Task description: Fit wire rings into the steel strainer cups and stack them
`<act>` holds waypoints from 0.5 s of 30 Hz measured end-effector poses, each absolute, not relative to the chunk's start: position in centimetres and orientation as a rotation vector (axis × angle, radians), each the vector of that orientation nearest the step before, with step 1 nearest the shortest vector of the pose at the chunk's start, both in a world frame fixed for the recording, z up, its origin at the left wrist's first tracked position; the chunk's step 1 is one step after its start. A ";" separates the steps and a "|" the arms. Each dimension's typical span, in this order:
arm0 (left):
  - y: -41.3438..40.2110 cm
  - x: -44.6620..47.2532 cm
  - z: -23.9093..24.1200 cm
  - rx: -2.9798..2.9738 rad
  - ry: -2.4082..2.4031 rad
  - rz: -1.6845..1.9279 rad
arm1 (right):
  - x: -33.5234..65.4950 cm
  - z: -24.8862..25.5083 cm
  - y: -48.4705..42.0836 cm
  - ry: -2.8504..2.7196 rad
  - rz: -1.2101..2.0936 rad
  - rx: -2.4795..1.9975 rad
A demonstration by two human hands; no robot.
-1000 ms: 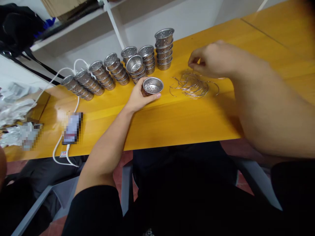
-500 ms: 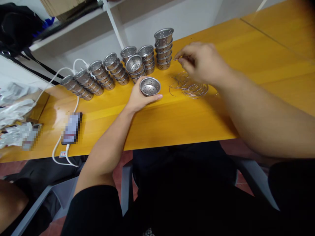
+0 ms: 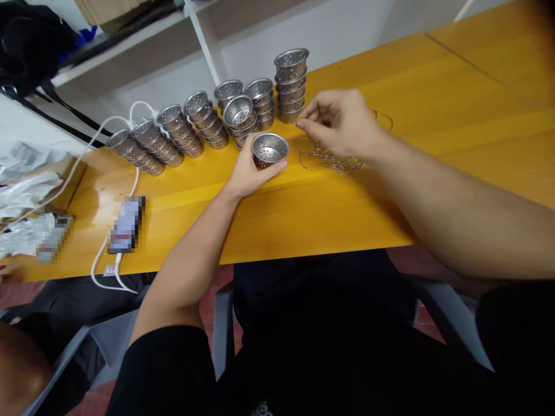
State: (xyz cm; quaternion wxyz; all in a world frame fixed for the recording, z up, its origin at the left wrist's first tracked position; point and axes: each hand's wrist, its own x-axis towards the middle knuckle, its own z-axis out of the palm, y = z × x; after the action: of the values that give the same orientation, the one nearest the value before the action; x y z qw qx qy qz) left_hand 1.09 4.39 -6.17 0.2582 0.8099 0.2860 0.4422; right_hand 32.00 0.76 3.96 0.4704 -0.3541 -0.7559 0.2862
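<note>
Left hand: fingers curled around a perforated metal cup, thumb along the near side, mouth up, mid-frame over the desk. Right hand: thumb and index pinched together at the tips, right of the cup and not touching it. Too small to tell whether a wire is in the pinch. A wire arc shows just beyond the wrist; can't tell if it connects. Wire pile sits below the right hand, partly covered. Cup stacks run upper left to upper center. Vs. 1 s ago: right hand moved left and down, closer to the cup; left hand nearly unchanged.
</note>
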 end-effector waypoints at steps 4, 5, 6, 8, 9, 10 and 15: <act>4.8 1.3 -6.7 2.254 0.803 1.187 | 30.8 3.5 -0.1 -1.915 0.768 -0.860; 4.9 1.4 -6.9 2.276 0.799 1.178 | 30.4 3.3 -0.2 -1.919 0.782 -0.870; 5.0 1.5 -6.9 2.294 0.788 1.174 | 30.1 3.2 -0.3 -1.916 0.790 -0.880; 4.8 1.7 -7.0 2.309 0.761 1.180 | 29.6 2.9 -0.4 -1.901 0.787 -0.899; 4.6 1.8 -6.9 2.307 0.755 1.186 | 29.4 2.8 -0.4 -1.893 0.777 -0.908; 4.4 1.9 -6.7 2.300 0.756 1.188 | 29.3 2.7 -0.3 -1.884 0.768 -0.918; 3.1 2.5 -5.7 2.275 0.797 1.143 | 29.2 2.9 -0.6 -1.837 0.786 -0.971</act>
State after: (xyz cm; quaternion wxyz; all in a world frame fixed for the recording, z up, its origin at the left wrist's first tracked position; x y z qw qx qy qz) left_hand 2.49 3.14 -5.72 0.2348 0.8288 0.2905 0.4166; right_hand 29.17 -0.57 2.95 0.4438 -0.3916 -0.7410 0.3172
